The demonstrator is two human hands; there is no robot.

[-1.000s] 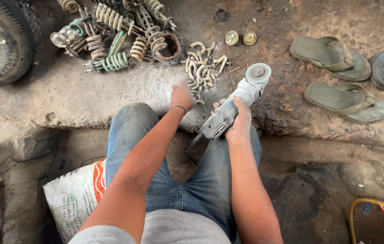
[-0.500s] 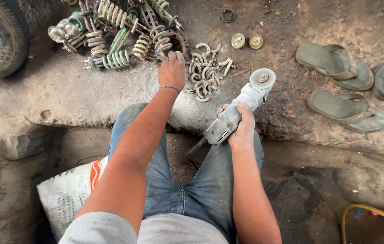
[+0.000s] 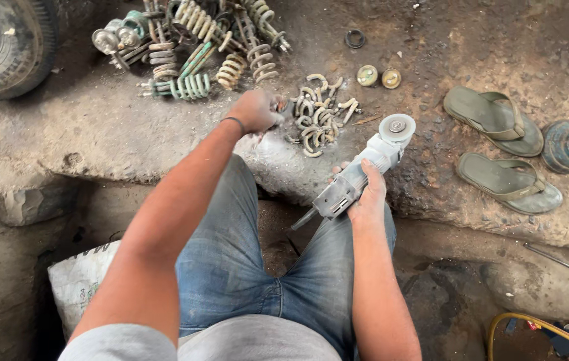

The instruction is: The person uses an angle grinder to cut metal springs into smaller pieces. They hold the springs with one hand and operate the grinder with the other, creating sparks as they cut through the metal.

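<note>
Concrete ledge, rough, stained, dusty, is running across the upper half of the frame w/ a broken edge; everything is lying on it because it's serving as the work surface in front of the seated person.

Tyre, black rubber, is sitting at upper left, partly cut off by the frame.

Pile of coil springs is lying at top centre-left: helical metal, some greenish, some pale/rusty, tangled together w/ rods sticking out.

Two flat olive sandals are lying at right, side by side, off the feet. Blue-grey round part is sitting at far right edge.

Angle grinder, grey metal body w/ round disc at its upper end, is resting centre-right on the ledge edge, disc pointing away from the body. Right hand is wrapping closed around its body near the rear, prob. to keep it steady.

Heap of small curved metal pieces, hook/C-shaped, pale and rusty, is lying just above centre. Left hand is reaching out to the heap's left side, fingers curled in; can't tell if it's gripping a piece.

Two small round caps and a dark ring are lying above the heap.
</note>
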